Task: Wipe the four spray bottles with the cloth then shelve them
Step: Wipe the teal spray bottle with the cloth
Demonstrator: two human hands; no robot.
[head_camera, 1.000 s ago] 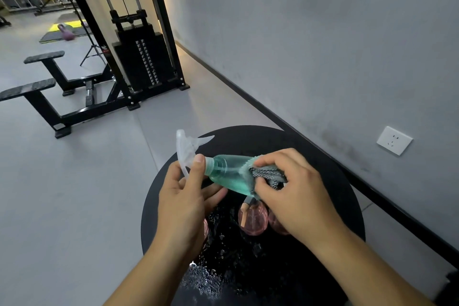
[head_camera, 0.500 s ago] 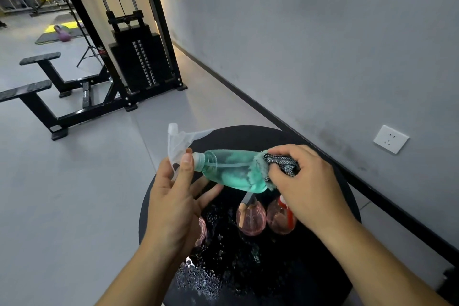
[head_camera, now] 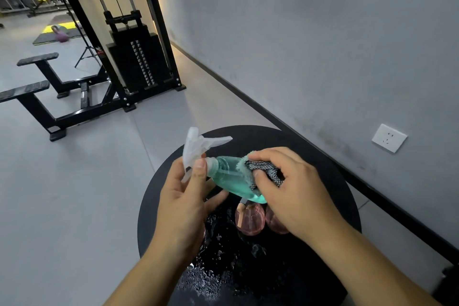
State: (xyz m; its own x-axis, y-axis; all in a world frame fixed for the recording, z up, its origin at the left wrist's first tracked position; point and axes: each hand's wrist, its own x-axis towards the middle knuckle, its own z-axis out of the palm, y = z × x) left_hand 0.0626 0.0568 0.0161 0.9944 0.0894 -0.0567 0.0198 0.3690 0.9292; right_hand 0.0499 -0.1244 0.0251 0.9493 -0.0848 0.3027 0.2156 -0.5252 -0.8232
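Since 0.5 s ago right hand [head_camera: 295,193] slid cloth [head_camera: 260,169] toward bottle neck. Left hand [head_camera: 183,196] pinches neck of teal spray bottle [head_camera: 228,176], held sideways above round black table [head_camera: 323,176]. Two pink bottles [head_camera: 247,221] stand at 6 o'clock beneath it.

Teal spray bottle [head_camera: 229,176] lies tilted midair, cloth [head_camera: 258,171] wrapped around it; 2 pink bottles [head_camera: 247,218] below.
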